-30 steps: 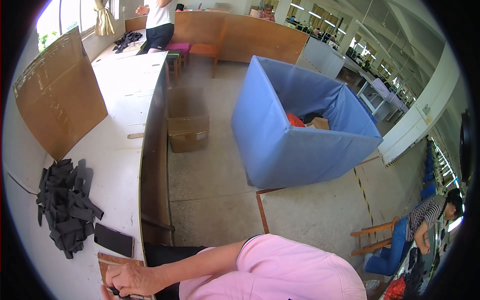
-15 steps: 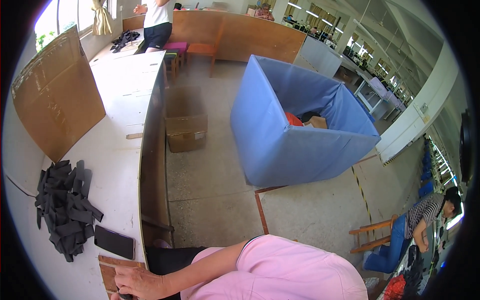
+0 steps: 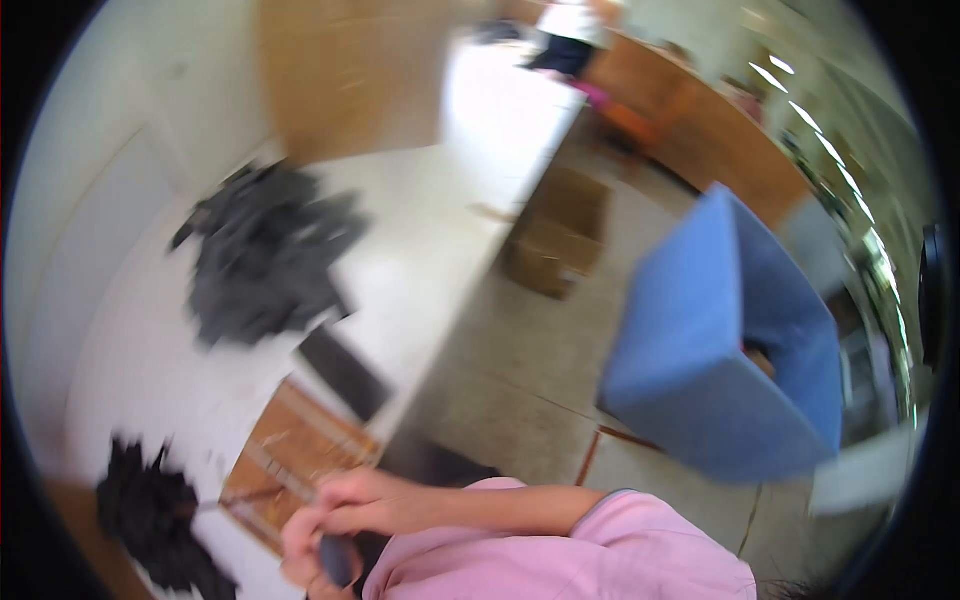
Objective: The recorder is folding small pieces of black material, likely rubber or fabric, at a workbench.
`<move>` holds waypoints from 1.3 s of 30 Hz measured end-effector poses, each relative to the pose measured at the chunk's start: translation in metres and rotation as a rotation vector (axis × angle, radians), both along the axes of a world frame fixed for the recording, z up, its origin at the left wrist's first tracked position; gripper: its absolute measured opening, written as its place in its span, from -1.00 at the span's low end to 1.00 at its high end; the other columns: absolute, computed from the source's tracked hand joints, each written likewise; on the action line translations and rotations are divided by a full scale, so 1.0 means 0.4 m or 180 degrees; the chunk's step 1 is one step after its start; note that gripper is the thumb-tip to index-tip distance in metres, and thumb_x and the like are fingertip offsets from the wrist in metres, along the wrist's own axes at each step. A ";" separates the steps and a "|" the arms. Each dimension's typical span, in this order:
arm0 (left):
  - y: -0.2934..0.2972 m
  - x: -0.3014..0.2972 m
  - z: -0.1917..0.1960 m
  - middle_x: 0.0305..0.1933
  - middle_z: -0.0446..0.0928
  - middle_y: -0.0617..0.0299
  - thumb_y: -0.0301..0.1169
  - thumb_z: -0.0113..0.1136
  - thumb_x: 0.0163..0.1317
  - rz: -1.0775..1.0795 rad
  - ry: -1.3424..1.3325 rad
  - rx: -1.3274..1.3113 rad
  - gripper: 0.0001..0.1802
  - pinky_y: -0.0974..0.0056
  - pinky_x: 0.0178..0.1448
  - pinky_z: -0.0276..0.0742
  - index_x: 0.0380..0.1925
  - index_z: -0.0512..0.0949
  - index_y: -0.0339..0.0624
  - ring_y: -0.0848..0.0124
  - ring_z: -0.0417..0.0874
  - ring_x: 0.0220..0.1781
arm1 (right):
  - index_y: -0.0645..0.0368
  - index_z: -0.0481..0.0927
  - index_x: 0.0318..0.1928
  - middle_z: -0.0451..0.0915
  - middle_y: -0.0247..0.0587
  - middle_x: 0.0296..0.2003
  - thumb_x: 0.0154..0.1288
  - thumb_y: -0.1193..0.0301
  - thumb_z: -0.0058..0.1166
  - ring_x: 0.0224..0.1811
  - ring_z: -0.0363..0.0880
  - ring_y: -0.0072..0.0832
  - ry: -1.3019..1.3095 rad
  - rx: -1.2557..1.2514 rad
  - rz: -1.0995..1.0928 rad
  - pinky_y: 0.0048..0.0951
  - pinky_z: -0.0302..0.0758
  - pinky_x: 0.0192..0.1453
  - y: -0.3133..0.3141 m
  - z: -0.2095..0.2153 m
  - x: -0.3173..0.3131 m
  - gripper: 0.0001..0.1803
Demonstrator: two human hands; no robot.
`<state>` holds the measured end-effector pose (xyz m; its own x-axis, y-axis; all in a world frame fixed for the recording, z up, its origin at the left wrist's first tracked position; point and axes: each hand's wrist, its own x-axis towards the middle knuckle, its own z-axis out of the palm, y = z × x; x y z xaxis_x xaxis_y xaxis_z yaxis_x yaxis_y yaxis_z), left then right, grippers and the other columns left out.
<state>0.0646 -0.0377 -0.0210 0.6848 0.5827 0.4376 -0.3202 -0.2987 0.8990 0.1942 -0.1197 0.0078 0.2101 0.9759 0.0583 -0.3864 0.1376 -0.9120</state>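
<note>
My right hand [image 3: 365, 498] reaches in from the pink sleeve, its fingers curled and closed beside my left hand [image 3: 303, 552]. Between and under the fingers shows a small dark grey piece [image 3: 338, 560] with a rounded end; blur hides its exact kind. My left hand is closed round it, and what my right fingers pinch is hidden. Both hands are just off the near edge of a brown wooden board [image 3: 290, 440] on the white table [image 3: 410, 220]. A dark phone [image 3: 345, 372] lies beside the board's far corner.
A heap of dark grey fabric strips [image 3: 265, 255] lies on the table, and a black fabric pile [image 3: 160, 515] at the near left. A cardboard sheet [image 3: 350, 80] stands behind. On the floor are a cardboard box [image 3: 560, 235] and a blue fabric-sided bin [image 3: 680, 350]. A person [image 3: 570, 35] stands far off.
The view has swung left, blurring the scene and bringing the whole board and the black pile into sight. My hands now show together, with the dark grey piece between them.
</note>
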 end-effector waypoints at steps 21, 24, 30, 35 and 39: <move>0.237 -0.071 0.144 -0.54 0.43 0.15 -0.56 -0.17 0.18 -0.0691 -0.1641 -0.4532 -0.79 0.52 -0.75 0.04 -0.18 0.36 -0.31 0.69 0.11 -0.87 | 0.19 0.43 -0.46 0.39 -0.48 -0.59 0.22 0.35 -0.04 -0.53 0.27 -0.77 0.0182 -0.0640 0.0826 -0.70 0.20 -0.47 0.333 0.092 -0.010 -0.81; 0.229 -0.065 0.088 -0.64 0.40 0.24 -0.55 -0.18 0.20 -0.0492 -0.1418 -0.4574 -0.80 0.52 -0.72 0.06 -0.19 0.37 -0.29 0.66 0.03 -0.89 | 0.14 0.41 -0.48 0.31 -0.51 -0.66 0.20 0.31 -0.04 -0.61 0.20 -0.76 0.0522 -0.0679 0.0873 -0.71 0.13 -0.54 0.311 0.000 -0.021 -0.80; 0.252 -0.078 0.138 -0.68 0.29 0.36 -0.50 -0.25 0.26 -0.1344 -0.2752 -0.6011 -0.81 0.51 -0.71 0.04 -0.19 0.35 -0.22 0.66 0.10 -0.86 | 0.16 0.41 -0.50 0.33 -0.49 -0.65 0.21 0.31 -0.05 -0.61 0.20 -0.76 0.0008 -0.0692 0.1093 -0.70 0.15 -0.53 0.362 0.088 -0.024 -0.78; 0.238 -0.064 0.089 -0.65 0.31 0.36 -0.50 -0.26 0.26 -0.1087 -0.2694 -0.5960 -0.81 0.51 -0.71 0.05 -0.18 0.35 -0.21 0.65 0.12 -0.85 | 0.19 0.41 -0.49 0.35 -0.44 -0.62 0.20 0.29 -0.05 -0.60 0.24 -0.72 -0.0066 -0.0823 0.1024 -0.67 0.20 -0.49 0.342 -0.007 -0.013 -0.76; 0.200 -0.086 0.031 -0.45 0.43 0.30 -0.51 -0.04 0.17 -0.0553 -0.1265 -0.4622 -0.79 0.56 -0.66 0.13 -0.16 0.38 -0.21 0.66 0.22 -0.75 | 0.20 0.43 -0.46 0.37 -0.41 -0.61 0.17 0.33 -0.08 -0.59 0.27 -0.67 0.0159 -0.0893 0.0939 -0.64 0.23 -0.47 0.308 -0.058 -0.016 -0.80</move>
